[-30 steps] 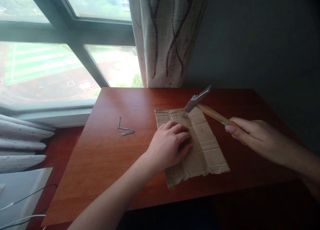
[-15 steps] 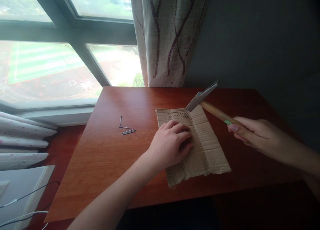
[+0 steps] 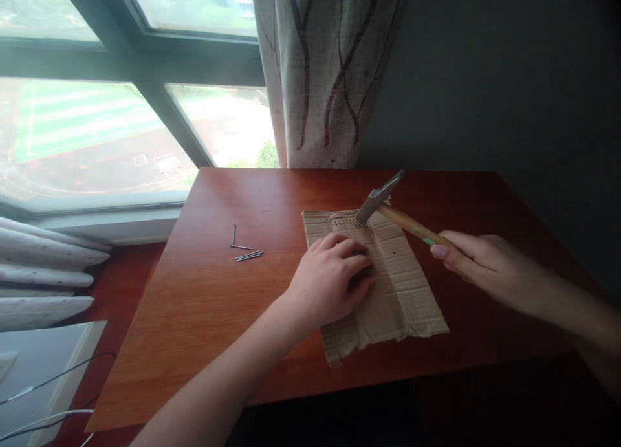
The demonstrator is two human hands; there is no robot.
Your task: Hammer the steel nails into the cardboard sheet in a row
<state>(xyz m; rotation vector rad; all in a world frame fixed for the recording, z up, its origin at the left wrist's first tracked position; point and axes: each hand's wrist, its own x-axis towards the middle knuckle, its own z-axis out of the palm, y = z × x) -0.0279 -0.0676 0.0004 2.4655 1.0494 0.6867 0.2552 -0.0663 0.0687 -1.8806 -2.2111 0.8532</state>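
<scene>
My right hand [image 3: 470, 256] is closed around the wooden handle of a hammer [image 3: 412, 222] with a green mark near my thumb. Its metal head slants down to the upper part of a creased cardboard sheet [image 3: 388, 298], at a small cluster of nails [image 3: 359, 222]; whether it touches them I cannot tell. Rows of small holes [image 3: 345, 222] run to the left of that cluster. My left hand [image 3: 334, 279] rests on the cardboard just below the holes, fingers apart and slightly bent, with nothing visible in it. Several loose nails [image 3: 249, 255] lie on the table to the left.
The cardboard lies on a reddish-brown wooden table [image 3: 194, 317]. Behind it hang a patterned curtain [image 3: 320, 78] and a window [image 3: 130, 59]. Cables [image 3: 53, 376] run past the lower left, beyond the table's edge. A dark wall [image 3: 485, 78] stands at the right.
My right hand has moved the hammer down and to the left, bringing its head onto or close to the nails in the cardboard. My left hand and the loose nails have stayed put.
</scene>
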